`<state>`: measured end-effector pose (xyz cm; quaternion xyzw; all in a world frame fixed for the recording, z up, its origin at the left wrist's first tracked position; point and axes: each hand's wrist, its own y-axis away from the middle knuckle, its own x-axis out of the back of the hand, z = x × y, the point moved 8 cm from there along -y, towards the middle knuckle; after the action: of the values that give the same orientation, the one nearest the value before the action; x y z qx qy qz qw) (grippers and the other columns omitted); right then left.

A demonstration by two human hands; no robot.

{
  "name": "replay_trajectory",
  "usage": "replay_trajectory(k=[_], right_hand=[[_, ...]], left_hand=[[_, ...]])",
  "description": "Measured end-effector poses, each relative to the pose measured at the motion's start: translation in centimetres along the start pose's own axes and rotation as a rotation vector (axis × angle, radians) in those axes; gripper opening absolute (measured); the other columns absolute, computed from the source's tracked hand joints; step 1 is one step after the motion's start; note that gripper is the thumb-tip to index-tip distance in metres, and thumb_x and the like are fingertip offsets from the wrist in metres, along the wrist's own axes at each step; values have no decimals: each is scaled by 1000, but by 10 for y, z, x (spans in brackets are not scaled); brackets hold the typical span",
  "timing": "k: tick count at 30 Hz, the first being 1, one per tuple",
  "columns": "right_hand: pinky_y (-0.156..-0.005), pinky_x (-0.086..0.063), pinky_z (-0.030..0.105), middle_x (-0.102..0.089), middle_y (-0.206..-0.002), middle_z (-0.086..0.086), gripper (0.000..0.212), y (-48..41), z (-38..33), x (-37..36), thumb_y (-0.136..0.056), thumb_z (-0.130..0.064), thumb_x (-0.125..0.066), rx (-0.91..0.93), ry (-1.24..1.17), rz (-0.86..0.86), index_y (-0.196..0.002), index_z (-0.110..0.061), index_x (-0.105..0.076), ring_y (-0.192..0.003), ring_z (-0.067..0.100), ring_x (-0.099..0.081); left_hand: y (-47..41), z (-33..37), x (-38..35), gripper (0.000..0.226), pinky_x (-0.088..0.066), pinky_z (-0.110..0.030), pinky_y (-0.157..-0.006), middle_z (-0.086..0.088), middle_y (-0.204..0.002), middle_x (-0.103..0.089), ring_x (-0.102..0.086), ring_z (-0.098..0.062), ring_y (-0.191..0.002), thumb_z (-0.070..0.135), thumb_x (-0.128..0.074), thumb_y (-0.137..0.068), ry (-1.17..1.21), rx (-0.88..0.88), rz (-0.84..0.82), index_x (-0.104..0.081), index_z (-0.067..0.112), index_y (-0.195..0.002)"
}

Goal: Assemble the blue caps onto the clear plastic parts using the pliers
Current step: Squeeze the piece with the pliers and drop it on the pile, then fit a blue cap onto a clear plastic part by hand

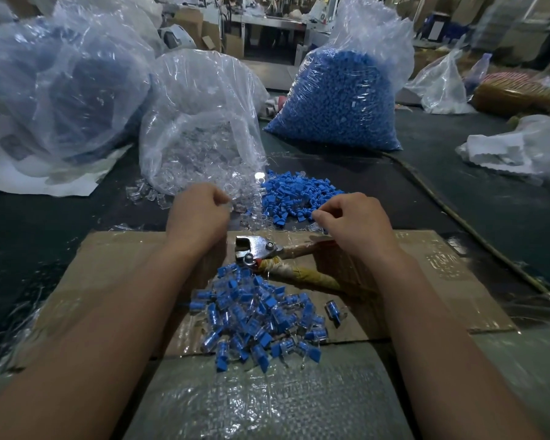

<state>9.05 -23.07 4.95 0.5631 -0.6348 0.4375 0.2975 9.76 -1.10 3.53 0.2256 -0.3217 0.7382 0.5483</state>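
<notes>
Loose blue caps (294, 195) lie heaped beyond the cardboard sheet (115, 265). Clear plastic parts (204, 144) spill from an open transparent bag beside them. My left hand (197, 214) reaches into the spilled clear parts with its fingers curled; what they hold is hidden. My right hand (353, 217) is at the near edge of the blue heap, fingertips pinched together on something small. The pliers (261, 249), with tape-wrapped handles, lie on the cardboard between my wrists. A pile of assembled blue-and-clear pieces (258, 319) sits in front of them.
A large bag of blue caps (340, 100) stands at the back right, and a big crumpled bag with blue contents (64, 84) at the back left. White plastic wrapping (521, 150) lies at the right. A cord (458, 214) runs diagonally across the dark table.
</notes>
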Motion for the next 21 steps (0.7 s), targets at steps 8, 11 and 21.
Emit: replay_trajectory(k=[8,11,21], right_hand=[[-68,-45,29,-66,-85,-3,20,0,-3,-1,-90,-33,-57,7,17,-11,-91,-18,-70,-77,12,-56],[-70,-46,31,-67,-89,-3,19,0,-3,-3,-90,-33,-57,7,20,-15,-93,-18,-69,-80,12,-57],[-84,-43,33,-62,-102,3,24,-7,-34,-31,-90,-29,-57,201,49,-111,-106,-15,-67,-93,15,-53]], left_hand=[[32,2,18,18,-48,-10,-51,0,-74,-61,-61,1,-55,1,-55,-88,725,99,-79,-60,17,-80],[42,-12,8,15,-53,-16,-55,-2,-77,-63,-66,-6,-60,-2,-53,-87,934,226,-112,-59,12,-86],[46,-11,-1,17,-53,-17,-56,-6,-77,-62,-66,-7,-59,-10,-55,-80,1037,288,-132,-59,7,-82]])
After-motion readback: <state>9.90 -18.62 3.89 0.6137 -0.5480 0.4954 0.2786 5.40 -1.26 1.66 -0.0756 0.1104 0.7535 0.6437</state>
